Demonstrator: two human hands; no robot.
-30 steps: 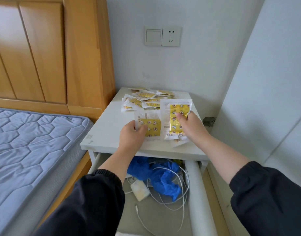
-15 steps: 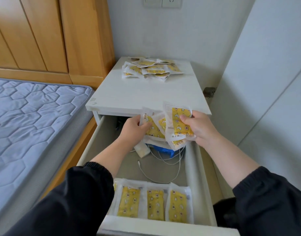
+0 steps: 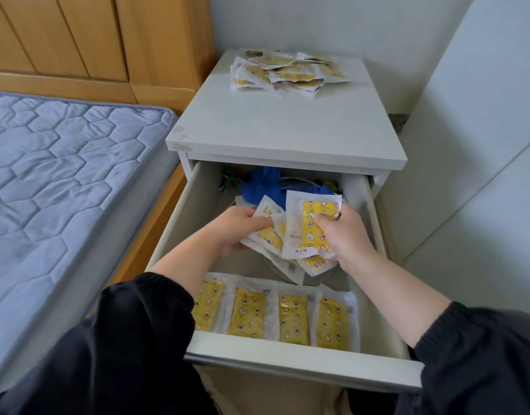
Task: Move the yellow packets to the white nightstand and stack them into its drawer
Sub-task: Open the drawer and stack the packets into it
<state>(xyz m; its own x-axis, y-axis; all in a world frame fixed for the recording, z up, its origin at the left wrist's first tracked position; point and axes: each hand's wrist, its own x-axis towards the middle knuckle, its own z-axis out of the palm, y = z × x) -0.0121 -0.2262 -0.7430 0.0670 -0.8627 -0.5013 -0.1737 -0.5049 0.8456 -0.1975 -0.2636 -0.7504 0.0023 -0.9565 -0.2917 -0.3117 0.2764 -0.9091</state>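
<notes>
i count two hands, both over the open drawer [image 3: 287, 359] of the white nightstand [image 3: 281, 124]. my left hand [image 3: 236, 227] has its fingers curled round the left edge of a fan of yellow packets [image 3: 313, 226], and my right hand [image 3: 344, 235] pinches the right side, thumb pressed on the front packet. the fan holds at least four packets; they overlap too much for an exact count. it hangs above the middle of the drawer, clear of the floor.

at the drawer's front lies a row of four packets [image 3: 293, 319], side by side and flat, edges overlapping slightly. on the nightstand's top, at the back, sits one loose pile [image 3: 290, 71] of many more, too jumbled to count.

each packet is a white-edged translucent sachet with a yellow panel printed with small stars, moons and round faces.

crumpled blue material [image 3: 259, 187] and a pale cable [image 3: 302, 181] lie at the drawer's back. one blue quilted mattress [image 3: 63, 163] and a wooden headboard [image 3: 108, 40] are to the left.
</notes>
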